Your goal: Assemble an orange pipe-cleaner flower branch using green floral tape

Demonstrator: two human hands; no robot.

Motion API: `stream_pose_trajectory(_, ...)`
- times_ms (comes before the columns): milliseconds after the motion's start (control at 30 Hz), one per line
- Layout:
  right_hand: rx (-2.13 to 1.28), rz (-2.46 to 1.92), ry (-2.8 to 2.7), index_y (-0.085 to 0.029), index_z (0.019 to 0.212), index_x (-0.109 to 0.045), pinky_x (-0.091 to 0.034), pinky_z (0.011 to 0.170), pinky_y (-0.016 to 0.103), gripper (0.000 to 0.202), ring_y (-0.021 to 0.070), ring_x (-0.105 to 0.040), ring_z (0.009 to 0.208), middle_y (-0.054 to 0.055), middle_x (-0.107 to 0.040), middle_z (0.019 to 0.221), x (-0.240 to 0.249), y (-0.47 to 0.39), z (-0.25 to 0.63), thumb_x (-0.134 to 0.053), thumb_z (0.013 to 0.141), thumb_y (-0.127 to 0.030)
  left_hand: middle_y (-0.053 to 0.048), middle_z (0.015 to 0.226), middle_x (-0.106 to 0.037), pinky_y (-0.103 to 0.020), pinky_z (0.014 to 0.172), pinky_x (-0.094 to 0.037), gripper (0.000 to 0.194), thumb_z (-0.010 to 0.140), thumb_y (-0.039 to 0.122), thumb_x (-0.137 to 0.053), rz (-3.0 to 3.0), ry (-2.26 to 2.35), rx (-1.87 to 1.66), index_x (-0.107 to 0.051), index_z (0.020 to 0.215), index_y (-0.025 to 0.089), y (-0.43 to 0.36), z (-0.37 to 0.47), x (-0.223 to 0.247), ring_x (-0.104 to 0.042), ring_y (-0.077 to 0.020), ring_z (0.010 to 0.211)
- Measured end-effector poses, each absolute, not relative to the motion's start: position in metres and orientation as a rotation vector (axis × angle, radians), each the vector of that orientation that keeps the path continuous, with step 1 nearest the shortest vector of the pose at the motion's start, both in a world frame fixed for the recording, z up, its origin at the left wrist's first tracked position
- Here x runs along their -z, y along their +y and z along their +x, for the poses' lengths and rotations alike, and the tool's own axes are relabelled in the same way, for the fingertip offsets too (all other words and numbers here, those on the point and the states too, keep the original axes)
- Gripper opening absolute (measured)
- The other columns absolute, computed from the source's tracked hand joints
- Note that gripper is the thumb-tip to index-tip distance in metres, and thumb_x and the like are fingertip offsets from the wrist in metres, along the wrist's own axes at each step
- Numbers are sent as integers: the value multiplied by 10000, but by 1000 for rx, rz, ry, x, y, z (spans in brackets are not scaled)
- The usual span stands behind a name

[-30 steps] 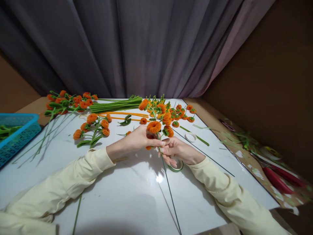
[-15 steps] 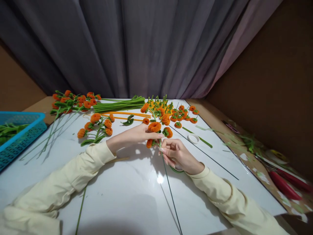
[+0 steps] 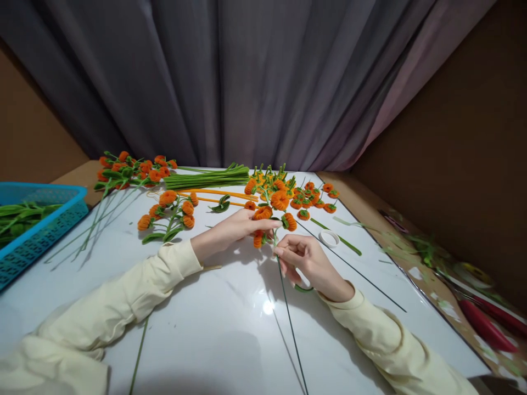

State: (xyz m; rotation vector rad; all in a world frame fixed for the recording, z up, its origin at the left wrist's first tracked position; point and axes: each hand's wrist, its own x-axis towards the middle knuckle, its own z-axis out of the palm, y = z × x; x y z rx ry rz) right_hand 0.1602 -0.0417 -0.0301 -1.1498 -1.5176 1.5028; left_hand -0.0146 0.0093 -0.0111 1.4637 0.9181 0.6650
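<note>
Over the middle of the white table [image 3: 214,329], my left hand [image 3: 234,229] is closed on a stem carrying several orange fuzzy pumpkin-like balls [image 3: 280,199]. Just below it, my right hand [image 3: 307,262] pinches the same stem, a long dark green wire [image 3: 290,315] that runs down toward the front edge. A green ring-shaped piece [image 3: 303,288] shows under my right palm; whether that hand holds it I cannot tell. Left of my hands lies a finished-looking sprig of orange balls and green leaves [image 3: 168,216].
A blue basket [image 3: 49,241] of green leaves stands at the left. Green stems [image 3: 208,177], loose orange balls [image 3: 303,214] and a white tape roll [image 3: 329,238] lie behind my hands. Red-handled pliers [image 3: 486,323] rest on the cardboard at right, among scraps.
The whole view has shifted slightly, so things appear a little further right. The sprig in my hands has turned slightly; both hands keep their grip.
</note>
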Motion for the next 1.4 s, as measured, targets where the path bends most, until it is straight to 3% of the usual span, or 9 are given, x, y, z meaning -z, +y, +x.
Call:
stream_pose_trajectory(200,-1508,-1153,-1519,-160,629,-530,-300,279,172,322,80,-459,281,-14,-580,455,32,-40,160,-666,742,-428,-46,760,-640,-243,540,-333,308,760,464,-637,1174,844,-718,-577,759,162,15,-16,18,-557,-137,645)
stream_pose_trajectory(767,-1447,-1158,-1474,-157,643,-546,-296,266,170,327,77,-443,272,-10,-582,452,34,-41,161,-680,733,-442,-28,639,-594,-271,530,-376,180,692,322,-635,1141,872,-715,-529,652,182,26,-23,19,-592,-175,624)
stream_pose_trajectory(1000,-1444,-1153,-1458,-155,647,-552,-303,271,173,328,75,-441,274,-12,-579,455,32,-41,160,-689,723,-444,-29,752,-627,-289,761,-444,151,716,296,-628,1320,786,-774,-577,680,158,21,-24,9,-605,-169,775)
stream_pose_trajectory(1200,-1451,-1154,-1458,-156,649,-550,-299,273,169,321,76,-445,271,-15,-578,453,34,-40,161,-690,723,-436,-45,795,-657,-244,534,-393,294,786,432,-576,1718,1080,-780,-651,804,148,9,-24,-4,-558,-147,636)
stream_pose_trajectory(1400,-1450,-1140,-1464,-151,647,-549,-290,269,163,316,72,-441,271,-22,-574,457,35,-41,158,-686,730,-423,-21,758,-684,-237,613,-421,176,792,283,-572,2030,1173,-915,-689,823,154,-9,-18,-11,-604,-147,676)
